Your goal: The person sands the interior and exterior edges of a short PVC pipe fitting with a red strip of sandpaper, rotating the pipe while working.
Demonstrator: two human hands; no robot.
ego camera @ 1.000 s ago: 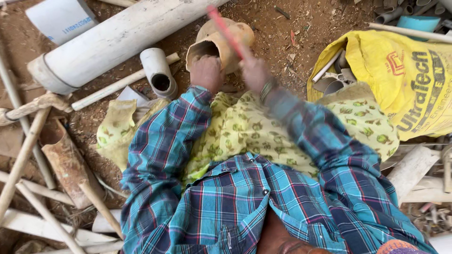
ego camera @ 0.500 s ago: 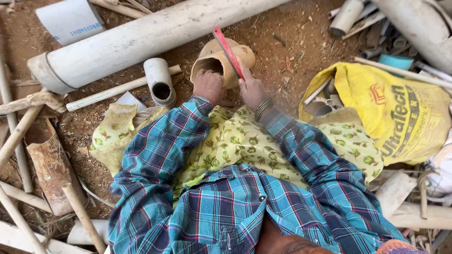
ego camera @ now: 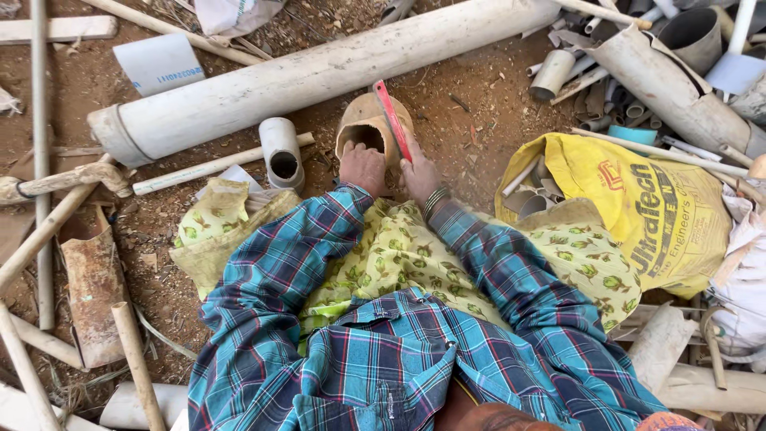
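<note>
A long, dirt-streaked white plastic pipe lies slantwise across the red earth above your hands, the largest thing among a wide scatter of pipe scrap. To your right, a yellow printed sack slumps open with short pipe offcuts showing in its mouth, and beyond it another wide grey pipe slants toward the upper right corner. Your blue plaid sleeves reach forward over a yellow-green printed cloth spread across your lap. At your left, a rusty, flattened length of pipe rests on the soil beside thin sticks and slim conduit. Between the long pipe and your knees sits the tan pipe fitting, its open end facing you, just right of a short white pipe stub that lies near it but apart. Your left hand presses down on the near edge of the tan fitting, fingers curled over it. Your right hand, bangles at the wrist, is closed on the handle end of a red hacksaw blade, which lies across the top of the fitting, angled away from you. The two hands sit close together, just apart, either side of the blade.
</note>
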